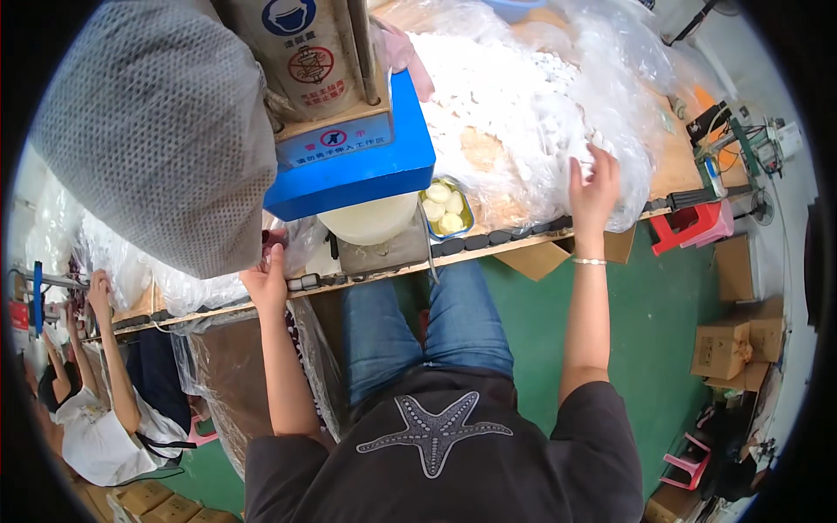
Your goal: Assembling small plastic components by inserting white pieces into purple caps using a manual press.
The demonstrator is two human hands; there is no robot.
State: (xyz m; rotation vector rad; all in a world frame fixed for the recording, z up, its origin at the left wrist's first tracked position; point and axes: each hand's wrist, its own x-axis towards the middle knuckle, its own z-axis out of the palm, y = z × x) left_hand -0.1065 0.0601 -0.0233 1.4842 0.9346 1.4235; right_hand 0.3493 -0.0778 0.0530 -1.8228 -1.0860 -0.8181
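My right hand (pixel 596 187) hovers over the right part of the bench, palm down, its thumb apart from the curled fingers. Beneath it, a heap of small white pieces (pixel 532 96) lies spread on clear plastic sheeting (pixel 632 131). My left hand (pixel 266 281) is at the bench's front edge, thumb raised beside a small dark red thing (pixel 275 237). A grey mesh-covered form (pixel 157 131) hides most of its fingers, and what they grip cannot be made out. Between my hands stands a machine with a blue housing (pixel 357 179) over a round whitish part (pixel 370 218).
A small tray of pale round pieces (pixel 446 207) sits right of the machine. Black padding lines the bench edge (pixel 488 240). A co-worker (pixel 109 427) works at far left. A red stool (pixel 686 227) and cardboard boxes (pixel 737 349) stand on the right.
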